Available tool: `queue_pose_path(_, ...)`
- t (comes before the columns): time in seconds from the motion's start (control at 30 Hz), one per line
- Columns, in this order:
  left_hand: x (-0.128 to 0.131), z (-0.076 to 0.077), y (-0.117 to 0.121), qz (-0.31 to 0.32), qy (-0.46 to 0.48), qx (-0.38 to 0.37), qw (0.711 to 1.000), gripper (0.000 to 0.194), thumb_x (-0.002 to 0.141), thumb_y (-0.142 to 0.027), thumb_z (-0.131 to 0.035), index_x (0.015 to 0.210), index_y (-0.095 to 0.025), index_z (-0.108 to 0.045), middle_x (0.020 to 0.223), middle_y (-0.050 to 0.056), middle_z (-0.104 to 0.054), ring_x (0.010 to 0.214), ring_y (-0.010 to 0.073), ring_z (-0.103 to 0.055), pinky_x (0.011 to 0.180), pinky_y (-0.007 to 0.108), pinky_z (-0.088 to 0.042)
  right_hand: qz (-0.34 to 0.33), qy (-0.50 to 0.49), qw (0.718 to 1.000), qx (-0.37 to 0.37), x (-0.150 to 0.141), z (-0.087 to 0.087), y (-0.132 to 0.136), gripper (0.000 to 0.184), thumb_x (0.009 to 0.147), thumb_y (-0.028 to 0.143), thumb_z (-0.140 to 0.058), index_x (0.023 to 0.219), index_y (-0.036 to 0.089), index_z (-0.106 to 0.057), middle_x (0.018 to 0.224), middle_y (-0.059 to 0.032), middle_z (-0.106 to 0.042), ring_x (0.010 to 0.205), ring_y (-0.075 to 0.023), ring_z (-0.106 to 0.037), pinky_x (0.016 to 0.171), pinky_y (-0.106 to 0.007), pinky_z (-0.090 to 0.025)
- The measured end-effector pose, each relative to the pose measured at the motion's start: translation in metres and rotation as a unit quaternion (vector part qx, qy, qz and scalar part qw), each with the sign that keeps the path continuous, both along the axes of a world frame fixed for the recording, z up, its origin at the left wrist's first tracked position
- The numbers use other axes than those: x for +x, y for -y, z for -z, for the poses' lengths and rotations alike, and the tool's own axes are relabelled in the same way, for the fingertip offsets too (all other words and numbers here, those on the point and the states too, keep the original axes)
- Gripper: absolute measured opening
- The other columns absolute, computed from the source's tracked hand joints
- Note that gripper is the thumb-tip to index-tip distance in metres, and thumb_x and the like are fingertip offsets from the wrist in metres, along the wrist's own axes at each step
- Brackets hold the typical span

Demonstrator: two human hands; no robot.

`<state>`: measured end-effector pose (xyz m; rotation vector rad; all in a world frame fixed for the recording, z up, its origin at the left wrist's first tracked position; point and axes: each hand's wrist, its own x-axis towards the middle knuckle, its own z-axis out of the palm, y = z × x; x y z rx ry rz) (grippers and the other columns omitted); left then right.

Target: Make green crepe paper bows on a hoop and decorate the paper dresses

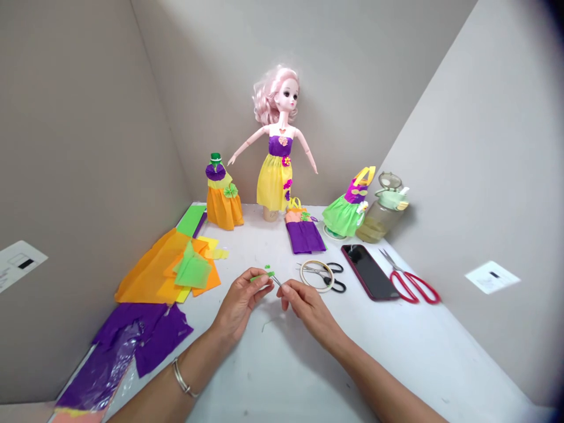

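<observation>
My left hand (240,299) is closed, pinching a small folded bright green piece of crepe paper or cloth (259,278) between thumb and fingers. Just to its right, my right hand (304,304) is closed on a thin grey metal piece (277,281), whose tip meets the green piece; whether it is wire or a slim tool I cannot make out. A tiny green scrap (267,267) lies beyond the fingertips. Below the hands, a short thin strand (265,324) rests on the table.
A doll (275,182) stands at the back, flanked by small dressed figures (222,202) (346,211). Coloured sheets (147,270) and purple pieces (161,338) lie left. Rightward are a tape roll (317,262), black-handled scissors (339,286), a phone (369,272), red scissors (412,288) and a jar (374,226).
</observation>
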<state>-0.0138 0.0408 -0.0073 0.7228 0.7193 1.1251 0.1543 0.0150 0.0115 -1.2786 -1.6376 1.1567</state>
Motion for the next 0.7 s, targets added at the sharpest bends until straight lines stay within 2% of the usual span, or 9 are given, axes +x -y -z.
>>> queue_pose_path(0.17,0.0029,-0.0004,0.0031,-0.011,-0.013,0.013,1.000,0.014,0.072,-0.027,-0.076,0.075,-0.017,-0.066,0.082,0.000,-0.063,0.082,0.0131,-0.060,0.091,0.030,-0.044,-0.009,-0.060,0.997,-0.050,-0.0030,0.0028,0.0001,0.042,0.093,0.052,-0.044,0.078,0.017,-0.063,0.066,0.0011,-0.054,0.053,-0.0104,-0.038,0.051,-0.024,-0.031)
queue_pose_path(0.37,0.0053,-0.0017,0.0066,-0.007,-0.015,0.018,1.000,0.015,0.073,-0.026,-0.075,0.073,-0.017,-0.063,0.089,0.001,-0.062,0.088,0.0147,-0.060,0.091,0.030,-0.043,-0.001,-0.141,0.986,-0.088,-0.0063,0.0051,0.0016,0.042,0.092,0.053,-0.045,0.079,0.016,-0.061,0.063,0.0026,-0.050,0.048,-0.0078,-0.031,0.048,-0.023,-0.024)
queue_pose_path(0.7,0.0078,0.0018,0.0077,-0.016,-0.013,0.011,1.000,0.016,0.072,-0.027,-0.075,0.073,-0.017,-0.062,0.087,0.000,-0.062,0.088,0.0137,-0.059,0.091,0.028,-0.042,0.012,-0.190,0.973,-0.133,-0.0102,0.0033,0.0028,0.040,0.088,0.054,-0.051,0.074,0.016,-0.056,0.055,0.0063,-0.038,0.048,-0.0077,-0.026,0.047,-0.023,-0.018)
